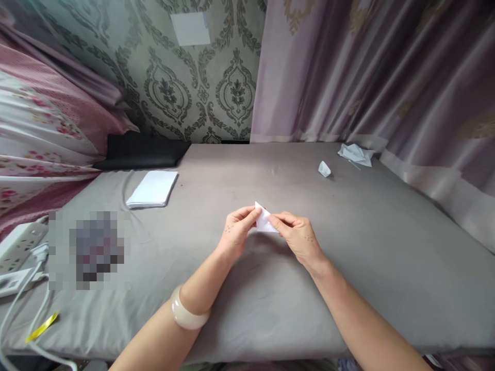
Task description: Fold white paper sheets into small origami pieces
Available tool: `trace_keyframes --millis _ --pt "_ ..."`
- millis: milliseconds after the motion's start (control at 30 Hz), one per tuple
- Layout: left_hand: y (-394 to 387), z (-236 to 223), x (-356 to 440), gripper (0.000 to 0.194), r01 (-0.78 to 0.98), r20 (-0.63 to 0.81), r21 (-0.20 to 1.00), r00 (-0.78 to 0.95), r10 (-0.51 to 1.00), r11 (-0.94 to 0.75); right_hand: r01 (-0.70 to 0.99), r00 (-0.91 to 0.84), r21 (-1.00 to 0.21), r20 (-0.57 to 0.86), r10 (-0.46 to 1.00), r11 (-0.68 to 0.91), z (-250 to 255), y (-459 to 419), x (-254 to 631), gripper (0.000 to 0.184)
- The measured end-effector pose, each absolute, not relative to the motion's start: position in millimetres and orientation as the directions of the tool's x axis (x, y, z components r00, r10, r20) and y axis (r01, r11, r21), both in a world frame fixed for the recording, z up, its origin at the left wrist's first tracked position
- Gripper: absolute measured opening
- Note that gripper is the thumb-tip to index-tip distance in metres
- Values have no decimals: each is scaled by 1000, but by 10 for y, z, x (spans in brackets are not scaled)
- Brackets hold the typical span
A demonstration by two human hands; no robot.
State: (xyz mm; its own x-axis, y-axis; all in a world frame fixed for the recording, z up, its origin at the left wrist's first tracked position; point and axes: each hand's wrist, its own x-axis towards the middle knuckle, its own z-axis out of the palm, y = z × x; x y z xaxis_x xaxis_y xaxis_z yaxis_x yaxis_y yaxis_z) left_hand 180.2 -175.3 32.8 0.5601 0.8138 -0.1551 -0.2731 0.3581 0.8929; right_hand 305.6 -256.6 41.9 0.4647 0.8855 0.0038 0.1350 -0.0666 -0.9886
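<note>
Between my two hands is a small white piece of folded paper point(264, 222), roughly triangular, with one point upward. My left hand point(236, 229) pinches its left edge, thumb on the near face. On the right side my right hand point(299, 233) grips it the same way, its thumb pressed on the paper. The fingers behind the paper are mostly hidden. Both hands are held over the middle of the grey-covered surface point(247, 299).
A stack of white paper point(153, 189) lies at the left, before a black folded item point(143, 149). A small folded paper piece point(324, 169) and crumpled papers point(356, 153) lie back right. Power strips point(19, 247) with cables and a yellow strip point(42, 327) are at left.
</note>
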Motion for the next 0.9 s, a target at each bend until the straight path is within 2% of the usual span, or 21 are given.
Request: trace_keyframes --millis 133,367,533,633,700,767,900 --pt "-1765 314 1817 23 -303 -172 871 549 818 386 167 495 -984 37 868 -54 375 -2558 3011 21" --pt "-1792 278 1834 23 -329 -112 895 490 864 302 291 443 -956 104 890 -33 302 -2543 2977 24" --pt "-1849 284 1857 24 -342 -28 920 434 900 194 352 493 -936 178 852 -9 290 -2529 2834 29" --pt "-1869 287 1871 25 -291 29 953 366 930 84 373 523 -928 207 827 -3 310 -2521 2726 35" --pt "-1867 285 1875 25 -243 77 970 333 940 6 340 524 -941 187 831 -2 333 -2519 2696 37" --pt "-1853 279 1873 26 -209 118 977 322 939 -51 244 496 -970 105 862 -22 356 -2523 2708 36" --pt "-1814 258 1857 29 -184 119 981 335 935 -59 31 399 -996 -63 915 -82 379 -2535 2791 39"
